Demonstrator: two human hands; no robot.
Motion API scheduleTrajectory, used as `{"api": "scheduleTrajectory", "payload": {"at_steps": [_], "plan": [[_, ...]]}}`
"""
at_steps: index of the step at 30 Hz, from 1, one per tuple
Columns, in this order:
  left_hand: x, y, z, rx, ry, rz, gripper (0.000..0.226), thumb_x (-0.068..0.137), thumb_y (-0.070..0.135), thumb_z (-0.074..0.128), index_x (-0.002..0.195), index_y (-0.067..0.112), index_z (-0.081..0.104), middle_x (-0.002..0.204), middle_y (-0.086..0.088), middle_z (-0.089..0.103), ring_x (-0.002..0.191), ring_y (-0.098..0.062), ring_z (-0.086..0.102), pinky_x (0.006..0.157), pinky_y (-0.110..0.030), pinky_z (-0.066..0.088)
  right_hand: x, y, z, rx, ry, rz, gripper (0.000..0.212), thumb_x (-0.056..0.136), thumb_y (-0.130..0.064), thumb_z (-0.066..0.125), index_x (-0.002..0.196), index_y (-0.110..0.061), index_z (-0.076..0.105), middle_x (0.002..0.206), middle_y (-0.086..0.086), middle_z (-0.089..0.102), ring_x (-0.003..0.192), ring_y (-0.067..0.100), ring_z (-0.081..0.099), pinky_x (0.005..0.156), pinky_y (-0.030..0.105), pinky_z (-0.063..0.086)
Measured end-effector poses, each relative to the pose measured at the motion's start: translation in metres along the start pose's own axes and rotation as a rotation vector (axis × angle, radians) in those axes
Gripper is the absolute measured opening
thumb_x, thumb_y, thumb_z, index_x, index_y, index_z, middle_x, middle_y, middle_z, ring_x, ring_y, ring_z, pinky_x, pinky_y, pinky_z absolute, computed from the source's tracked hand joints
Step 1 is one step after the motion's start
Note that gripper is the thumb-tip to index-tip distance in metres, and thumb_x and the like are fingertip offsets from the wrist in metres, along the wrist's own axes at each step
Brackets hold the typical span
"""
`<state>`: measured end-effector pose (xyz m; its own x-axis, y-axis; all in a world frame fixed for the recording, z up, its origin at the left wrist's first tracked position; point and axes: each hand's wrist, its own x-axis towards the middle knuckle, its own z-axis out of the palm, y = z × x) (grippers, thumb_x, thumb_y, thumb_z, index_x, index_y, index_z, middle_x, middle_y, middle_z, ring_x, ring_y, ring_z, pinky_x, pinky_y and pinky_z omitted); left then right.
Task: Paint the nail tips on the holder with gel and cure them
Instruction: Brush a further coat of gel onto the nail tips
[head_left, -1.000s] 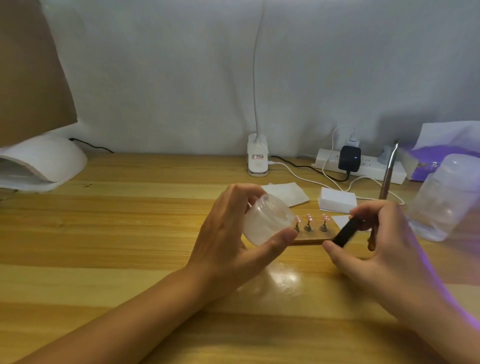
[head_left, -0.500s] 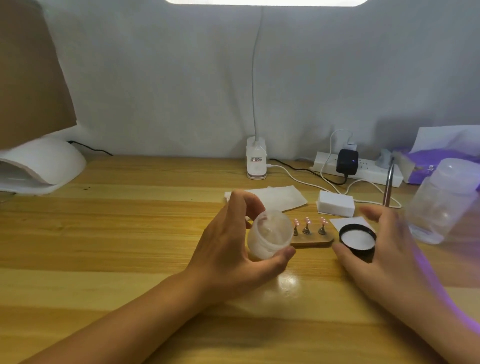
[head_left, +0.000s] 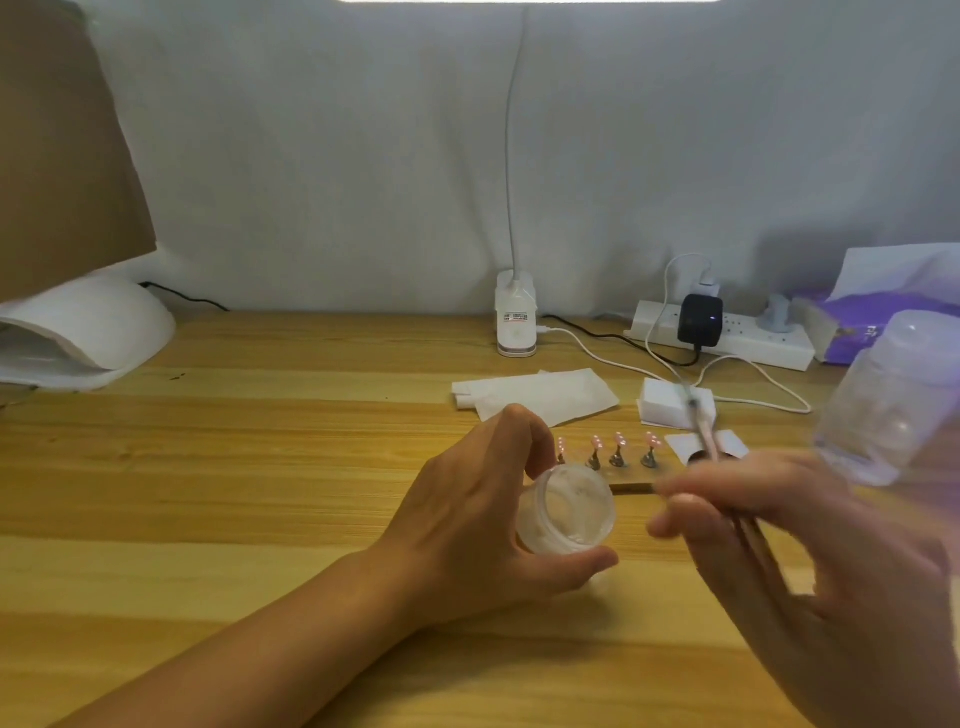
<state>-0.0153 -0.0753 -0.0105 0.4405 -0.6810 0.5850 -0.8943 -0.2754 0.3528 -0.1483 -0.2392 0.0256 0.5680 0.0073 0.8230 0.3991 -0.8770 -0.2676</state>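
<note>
My left hand (head_left: 467, 525) grips a small frosted gel jar (head_left: 569, 506), lid off and mouth tilted toward me. Just behind it a wooden holder (head_left: 631, 486) carries several pink nail tips (head_left: 618, 441) on metal stands. My right hand (head_left: 810, 561), blurred by motion, holds a thin brush (head_left: 704, 436) whose tip points away over the holder's right end. The jar's black lid (head_left: 698, 457) lies on a white pad beyond my right fingers, mostly hidden.
A white curing lamp (head_left: 78, 332) sits far left. A desk lamp base (head_left: 516, 325), power strip (head_left: 727, 338), folded tissues (head_left: 540, 395), a white block (head_left: 670, 405), a clear plastic bottle (head_left: 893, 405) and a purple pack (head_left: 857, 317) lie behind and to the right.
My right hand set the black lid down on the white pad and now raises the brush. The jar in my left hand tilted so its open mouth faces me.
</note>
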Motion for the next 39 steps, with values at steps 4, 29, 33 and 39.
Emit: {"api": "scheduleTrajectory", "payload": {"at_steps": [4, 29, 33, 39], "plan": [[0.000, -0.001, 0.000, 0.033, -0.019, 0.000, 0.067, 0.067, 0.076, 0.063, 0.104, 0.029, 0.032, 0.096, 0.010, 0.054, 0.072, -0.010, 0.053, 0.056, -0.030, 0.052, -0.006, -0.006, -0.005, 0.039, 0.008, -0.022, 0.052, 0.104, -0.039, 0.037, 0.071, -0.016, 0.070, 0.069, -0.028, 0.048, 0.067, -0.008, 0.046, 0.067, 0.027, 0.041], [0.000, 0.003, 0.001, 0.021, 0.019, 0.111, 0.071, 0.071, 0.067, 0.068, 0.110, 0.021, 0.029, 0.094, 0.002, 0.057, 0.069, -0.012, 0.054, 0.053, -0.028, 0.051, -0.009, -0.008, 0.012, 0.025, -0.159, 0.136, 0.014, 0.071, -0.031, 0.060, 0.075, -0.023, 0.070, 0.071, -0.025, 0.060, 0.083, -0.005, 0.058, 0.088, 0.031, 0.046], [0.000, 0.004, 0.000, 0.026, 0.025, 0.134, 0.070, 0.071, 0.065, 0.067, 0.109, 0.020, 0.029, 0.090, 0.000, 0.057, 0.066, -0.014, 0.054, 0.050, -0.030, 0.050, -0.015, -0.002, 0.020, 0.011, -0.114, 0.132, 0.018, 0.075, -0.030, 0.060, 0.082, -0.019, 0.073, 0.077, -0.021, 0.064, 0.085, -0.003, 0.059, 0.081, 0.041, 0.049], [0.000, 0.004, -0.001, 0.046, 0.022, 0.138, 0.070, 0.072, 0.066, 0.066, 0.109, 0.019, 0.029, 0.091, 0.000, 0.057, 0.066, -0.010, 0.049, 0.050, -0.030, 0.049, -0.015, 0.000, 0.022, 0.011, -0.130, 0.150, 0.017, 0.075, -0.030, 0.060, 0.082, -0.022, 0.073, 0.077, -0.023, 0.062, 0.083, -0.004, 0.057, 0.079, 0.038, 0.048]]}}
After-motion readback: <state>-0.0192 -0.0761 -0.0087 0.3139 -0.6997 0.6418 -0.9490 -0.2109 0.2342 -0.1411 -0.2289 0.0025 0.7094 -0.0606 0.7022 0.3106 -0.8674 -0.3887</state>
